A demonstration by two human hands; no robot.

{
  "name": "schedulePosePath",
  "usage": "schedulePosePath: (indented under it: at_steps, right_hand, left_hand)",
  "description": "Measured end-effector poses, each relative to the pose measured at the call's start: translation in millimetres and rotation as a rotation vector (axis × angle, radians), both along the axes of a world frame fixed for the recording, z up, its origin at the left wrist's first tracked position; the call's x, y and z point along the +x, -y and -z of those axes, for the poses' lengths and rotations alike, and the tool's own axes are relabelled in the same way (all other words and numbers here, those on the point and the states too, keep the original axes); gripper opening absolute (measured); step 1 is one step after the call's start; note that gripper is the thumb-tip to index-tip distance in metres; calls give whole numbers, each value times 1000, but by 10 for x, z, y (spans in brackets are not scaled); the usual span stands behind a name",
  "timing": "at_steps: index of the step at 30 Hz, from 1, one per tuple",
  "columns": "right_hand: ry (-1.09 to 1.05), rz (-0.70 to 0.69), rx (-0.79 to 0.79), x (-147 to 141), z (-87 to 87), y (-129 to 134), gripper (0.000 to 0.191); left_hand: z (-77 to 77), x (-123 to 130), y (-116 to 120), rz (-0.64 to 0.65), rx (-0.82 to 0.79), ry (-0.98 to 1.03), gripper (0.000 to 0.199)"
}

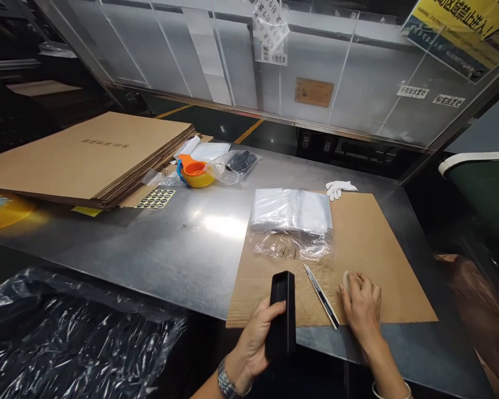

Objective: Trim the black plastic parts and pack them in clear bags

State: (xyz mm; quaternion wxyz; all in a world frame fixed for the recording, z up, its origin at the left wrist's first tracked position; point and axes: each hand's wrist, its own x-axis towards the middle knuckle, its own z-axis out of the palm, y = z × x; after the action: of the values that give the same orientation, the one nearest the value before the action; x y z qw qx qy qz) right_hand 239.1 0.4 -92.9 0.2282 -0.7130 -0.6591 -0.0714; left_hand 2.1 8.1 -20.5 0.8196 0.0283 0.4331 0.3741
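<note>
— How should you hold the black case [291, 327]?
— Your left hand [260, 335] grasps it over the worktop's [183, 255] near edge, thumb across its side. Keep that thumb firm and the hollow facing you.
— And your right hand [363, 305]?
— Its fingers curl on a pale pad [346, 281], partly hidden, at the right on the board [382, 249]. Steady it there, well clear of the knife [322, 296]; the bare blade points far and left, between your hands.
— What can you count, near to far?
— One case, one knife, one pad, one board. Farther, one stack of bags [293, 213], too overlapped to count singly; past its right corner, one white glove [343, 187]; far left, one pile of cartons [103, 147].
</note>
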Motion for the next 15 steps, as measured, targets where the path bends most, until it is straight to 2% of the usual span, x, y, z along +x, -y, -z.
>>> schedulePosePath:
  at_steps: [5,7,9,12,15]
  right_hand:
    - [-39,-83,-102,-496,17,-89,29]
    - [-76,-96,-148,-620,35,-120,28]
    - [-130,-101,-186,-663,18,-138,28]
    - [-243,-153,-253,-661,-147,-84,27]
    - [-400,-244,-360,-705,-472,94,29]
  left_hand:
    - [-45,-21,36,-36,-13,157,24]
    - [-63,-42,31,-28,-18,237,24]
    - [-74,-71,21,-62,-28,289,35]
    - [-80,-121,5,-109,-45,299,44]
    - [-71,-162,-8,-85,-73,266,49]
